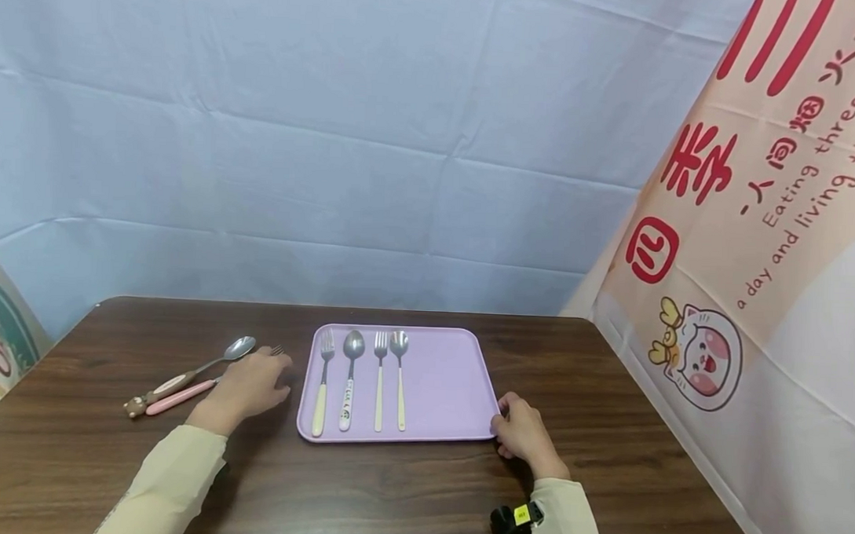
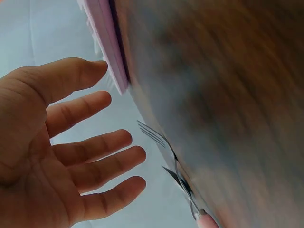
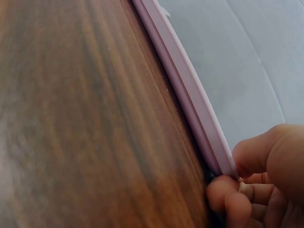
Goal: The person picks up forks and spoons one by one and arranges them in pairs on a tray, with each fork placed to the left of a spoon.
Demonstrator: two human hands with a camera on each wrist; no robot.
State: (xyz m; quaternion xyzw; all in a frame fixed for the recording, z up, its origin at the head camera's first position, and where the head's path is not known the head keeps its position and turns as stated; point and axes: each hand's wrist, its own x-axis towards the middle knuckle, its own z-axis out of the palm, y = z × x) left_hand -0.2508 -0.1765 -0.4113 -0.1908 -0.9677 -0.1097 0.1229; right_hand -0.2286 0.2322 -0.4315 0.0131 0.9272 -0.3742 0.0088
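Observation:
A purple tray [image 1: 443, 385] lies on the table, with a cream-handled fork [image 1: 320, 397], a spoon with a patterned white handle [image 1: 347, 398], a slim fork [image 1: 379, 391] and a slim spoon [image 1: 401, 392] side by side on its left half. My right hand [image 1: 526, 434] pinches the tray's near right corner, thumb above and fingers [image 3: 223, 192] at the underside. Left of the tray, my left hand [image 1: 248, 385] hovers with fingers spread and nothing in it. Partly hidden behind it is a pink-handled fork [image 1: 181, 397], beside a spoon with a brown bear handle [image 1: 174, 383].
The dark wooden table [image 1: 405, 494] ends at a pale blue cloth [image 1: 318, 153] behind. A printed cloth [image 1: 768, 232] hangs along the right side. A black wrist camera [image 1: 509, 523] is strapped by the right sleeve.

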